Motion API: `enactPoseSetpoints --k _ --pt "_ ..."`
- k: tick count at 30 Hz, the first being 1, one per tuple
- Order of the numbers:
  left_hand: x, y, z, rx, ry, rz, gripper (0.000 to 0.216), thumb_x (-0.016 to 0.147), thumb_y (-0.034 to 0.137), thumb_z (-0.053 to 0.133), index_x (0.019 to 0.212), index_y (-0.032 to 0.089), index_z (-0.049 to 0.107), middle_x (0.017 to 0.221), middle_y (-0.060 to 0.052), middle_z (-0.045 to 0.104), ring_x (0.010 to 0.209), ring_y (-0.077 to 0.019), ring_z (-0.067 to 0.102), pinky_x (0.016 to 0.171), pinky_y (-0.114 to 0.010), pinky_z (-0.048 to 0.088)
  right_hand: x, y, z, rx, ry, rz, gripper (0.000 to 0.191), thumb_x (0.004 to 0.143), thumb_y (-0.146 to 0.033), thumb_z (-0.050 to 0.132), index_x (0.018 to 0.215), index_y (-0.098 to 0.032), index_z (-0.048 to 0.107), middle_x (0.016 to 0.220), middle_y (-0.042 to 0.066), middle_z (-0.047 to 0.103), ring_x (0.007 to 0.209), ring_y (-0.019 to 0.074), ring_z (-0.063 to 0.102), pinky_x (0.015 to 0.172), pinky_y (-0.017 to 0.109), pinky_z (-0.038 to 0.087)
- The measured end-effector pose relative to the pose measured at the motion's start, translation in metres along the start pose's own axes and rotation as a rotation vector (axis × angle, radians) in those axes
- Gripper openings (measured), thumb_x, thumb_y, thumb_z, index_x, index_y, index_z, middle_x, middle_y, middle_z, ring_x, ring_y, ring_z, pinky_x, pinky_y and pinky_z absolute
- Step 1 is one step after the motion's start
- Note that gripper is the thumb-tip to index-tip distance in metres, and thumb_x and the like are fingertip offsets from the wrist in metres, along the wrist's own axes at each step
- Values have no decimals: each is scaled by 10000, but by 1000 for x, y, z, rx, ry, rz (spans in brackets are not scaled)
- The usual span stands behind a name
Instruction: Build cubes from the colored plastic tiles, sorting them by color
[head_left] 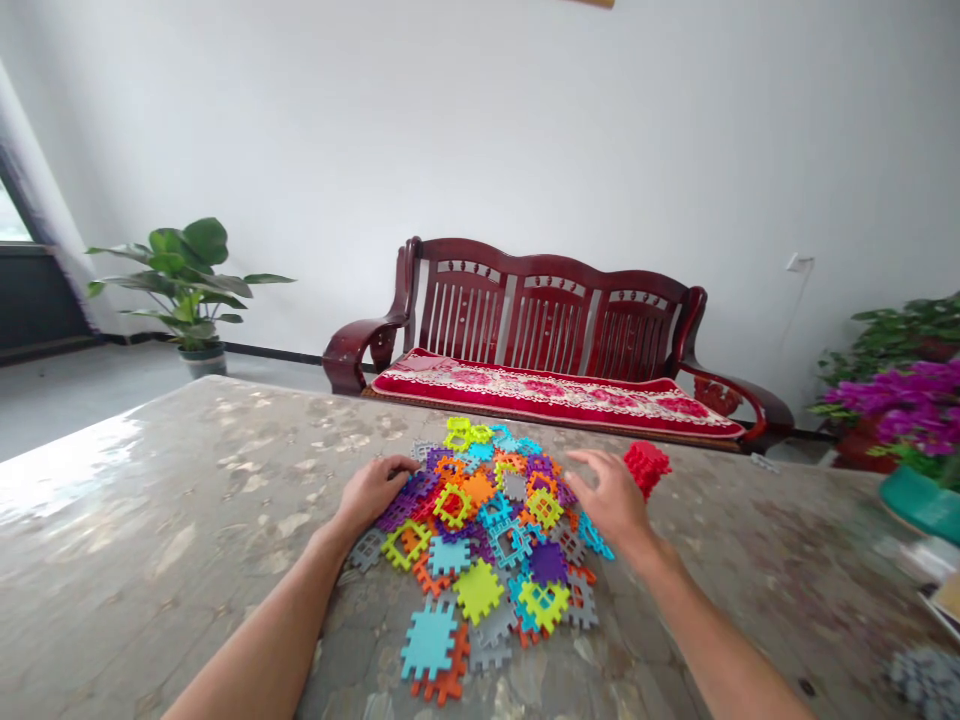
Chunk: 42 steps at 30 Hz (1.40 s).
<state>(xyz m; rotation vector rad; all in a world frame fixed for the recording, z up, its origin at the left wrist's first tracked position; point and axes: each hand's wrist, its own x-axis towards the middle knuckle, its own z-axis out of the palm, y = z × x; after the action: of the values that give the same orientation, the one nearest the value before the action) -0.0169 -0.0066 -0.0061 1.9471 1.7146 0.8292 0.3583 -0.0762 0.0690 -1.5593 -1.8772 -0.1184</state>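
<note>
A heap of flat, notched plastic building tiles point(487, 545) in blue, yellow-green, orange, purple and grey lies on the marbled table point(187, 500) in front of me. My left hand point(371, 492) rests on the heap's left edge, fingers curled down onto purple tiles. My right hand point(609, 497) hovers over the heap's right side, fingers spread and holding nothing. Just beyond my right hand stands a red block point(646, 466) built from tiles.
Behind the table stands a dark wooden bench point(540, 330) with a red cushion. A leafy potted plant point(187, 285) is at the left, purple flowers point(911, 395) in a teal pot at the right. A grey tile cluster point(926, 680) lies near the table's right corner.
</note>
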Motion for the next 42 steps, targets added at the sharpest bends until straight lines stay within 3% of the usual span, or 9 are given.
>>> enactPoseSetpoints --k 5,11,15,21,25,32,36,42 --pt "0 -1 1 -17 -6 35 295 757 269 530 970 272 735 1014 33 759 968 -191 669 927 -263 474 -11 -73 45 178 -259 -152 338 790 -206 584 1112 -231 682 1116 50 691 1091 216 568 993 365 414" --pt "-3 1 0 -34 -57 179 324 805 369 535 1040 244 719 1076 0 740 1005 -197 657 954 -274 459 -1 -123 80 202 -335 -375 589 785 -306 639 1355 -225 513 1349 51 566 1242 216 449 1096 371 313" --pt "-6 4 -2 -13 -41 236 354 794 403 569 1078 249 713 1119 -7 727 1059 -205 637 967 -267 448 2 -128 87 112 -405 -401 487 774 -335 642 1245 -219 605 1233 50 637 1171 224 493 1071 373 329" --pt "-5 6 1 15 -6 166 314 796 305 532 1043 244 718 1091 -5 737 1031 -194 653 940 -259 462 -1 -115 75 -3 -288 -225 402 728 -184 589 1119 -230 670 1156 49 668 1105 233 530 1003 354 375" --pt "-2 4 3 5 2 152 321 794 278 522 1049 243 713 1085 -3 740 1016 -188 660 926 -253 471 1 -117 75 19 -238 -190 391 731 -169 565 1100 -227 682 1138 51 675 1092 237 530 1004 358 367" --pt "0 -1 7 -6 30 111 363 762 178 477 1037 234 708 1075 -1 739 1027 -178 650 952 -260 453 2 -134 86 37 -376 -422 414 761 -162 552 1140 -285 665 1197 5 646 1187 214 445 1045 370 300" --pt "0 1 5 -10 18 103 373 753 166 470 1032 232 709 1064 -5 742 1014 -185 654 944 -275 461 4 -140 84 -19 -458 -454 461 746 -150 554 1179 -281 643 1186 17 652 1172 219 454 1033 390 289" --pt "-2 5 3 -12 13 80 360 753 159 484 1018 247 711 1063 -3 744 1014 -184 654 947 -287 465 5 -143 89 -90 -477 -477 308 871 -178 474 1077 -276 681 1037 32 703 1022 200 560 974 371 324"
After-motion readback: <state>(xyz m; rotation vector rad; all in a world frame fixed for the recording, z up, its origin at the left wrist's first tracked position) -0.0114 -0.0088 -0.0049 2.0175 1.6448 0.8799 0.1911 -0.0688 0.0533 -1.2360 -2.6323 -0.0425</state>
